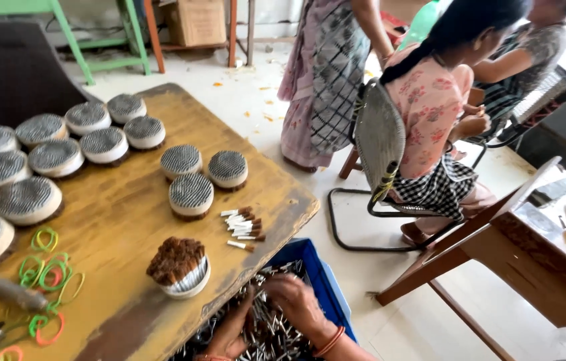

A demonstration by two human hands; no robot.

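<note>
Hands deep in blue crate point(326, 281) at 6 o'clock: right hand point(296, 301) curled over thin white sticks point(269, 334), left hand point(233, 341) half hidden, grip unclear. Gathering step, apparently; half-filled bundle point(179, 267) upright on tabletop point(116, 220) at 10 o'clock.

Lighting: we note soft, bright daylight entering from the upper right, where the far corner washes out to near white. The floor point(263, 100) reads pale and slightly overexposed. The table point(122, 220) carries a mild sheen along its worn front edge, no hard glare. Shadows: faint and diffuse under the round bundles point(189, 194); deeper shade in the blue crate point(323, 267), where we see both hands. Sharpness: centre fairly crisp; the right hand point(296, 304) and the left hand point(226, 337) are smeared by motion. Distortion: wide-angle bending at the edges, the left corner objects soft and stretched.
</note>
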